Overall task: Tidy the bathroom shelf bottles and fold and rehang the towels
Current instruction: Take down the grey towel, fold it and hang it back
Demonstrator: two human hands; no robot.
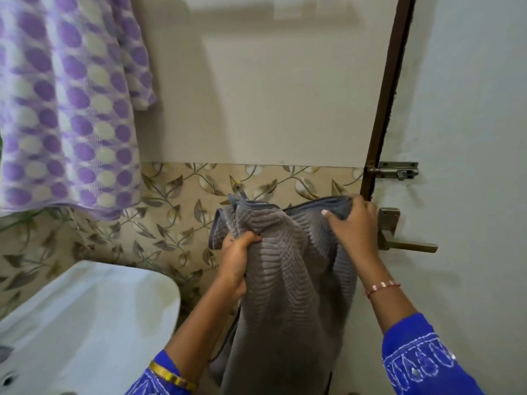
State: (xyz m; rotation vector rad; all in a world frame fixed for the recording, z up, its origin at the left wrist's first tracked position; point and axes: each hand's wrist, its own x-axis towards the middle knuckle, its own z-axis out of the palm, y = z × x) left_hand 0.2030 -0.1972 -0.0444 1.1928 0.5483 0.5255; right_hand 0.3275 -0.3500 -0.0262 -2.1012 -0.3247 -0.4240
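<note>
A grey ribbed towel (288,286) hangs down in front of me, held up by both hands near its top edge. My left hand (238,259) is shut on a bunched fold at the towel's upper left. At the upper right corner, my right hand (352,223) pinches the top hem. A purple and white spotted towel (65,109) hangs at the upper left, above the basin. No shelf and no bottles are in view.
A white wash basin (85,317) fills the lower left. Behind the towel is a tiled wall with a leaf-pattern band (176,212). At the right stands a pale door (470,138) with a slide bolt (397,171) and a lever handle (407,243).
</note>
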